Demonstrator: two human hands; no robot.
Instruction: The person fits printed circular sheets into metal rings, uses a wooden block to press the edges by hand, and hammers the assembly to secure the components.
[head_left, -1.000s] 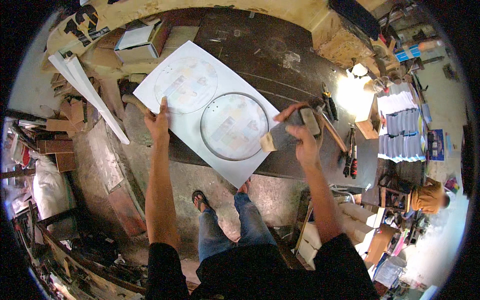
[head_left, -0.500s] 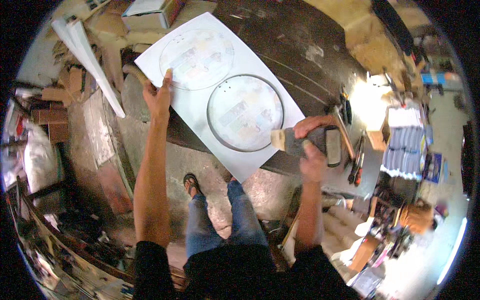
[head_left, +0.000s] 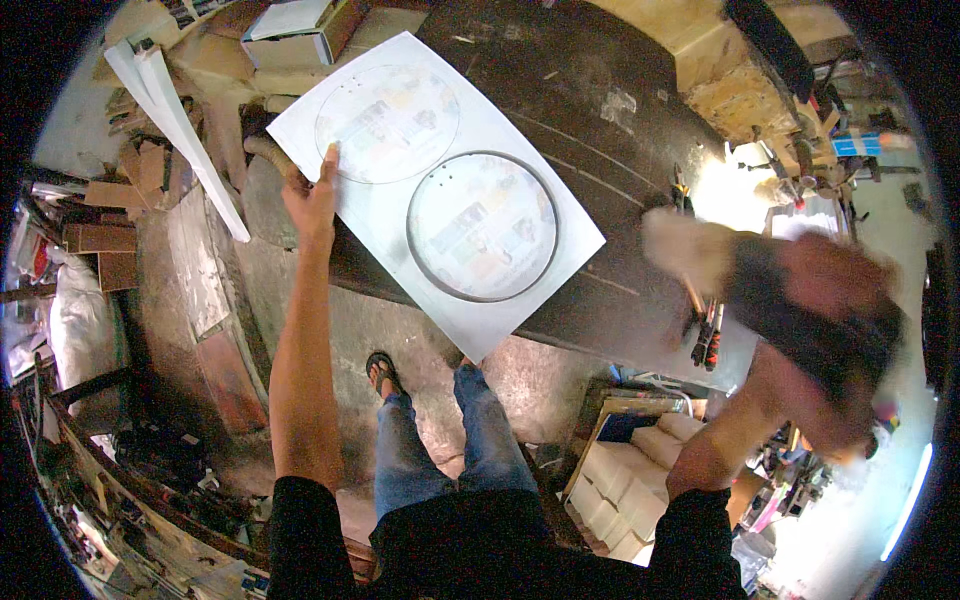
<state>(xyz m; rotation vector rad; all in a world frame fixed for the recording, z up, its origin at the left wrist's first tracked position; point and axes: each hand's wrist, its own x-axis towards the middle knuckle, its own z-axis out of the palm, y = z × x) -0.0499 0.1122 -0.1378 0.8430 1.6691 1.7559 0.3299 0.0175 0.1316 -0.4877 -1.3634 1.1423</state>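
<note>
A white printed sheet [head_left: 470, 335] lies slanted at the edge of a dark table, with two faint circles of pictures on it. Around the nearer right circle stands a thin dark ring [head_left: 480, 298]. My left hand [head_left: 315, 205] holds the sheet's left edge, thumb on top; its other fingers are partly hidden. Off to the right, my right hand [head_left: 835, 410] is blurred, gripping a dark block-like tool [head_left: 790, 310] with a pale end. Its exact kind cannot be made out. A reddish-brown patch on the tool's far side is too smeared to identify.
The dark round-edged table [head_left: 560, 100] stretches behind the sheet. Hand tools with dark and orange handles [head_left: 710, 335] lie at its right. Long white strips [head_left: 185, 140] lean at left, beside a curved tan piece [head_left: 268, 152]. Cream stacked blocks [head_left: 625, 475] stand low right; an open box [head_left: 295, 35] sits behind.
My right hand has swung the dark tool away from beside the ring, out to the right. My left hand, the sheet and the ring stay nearly where they were.
</note>
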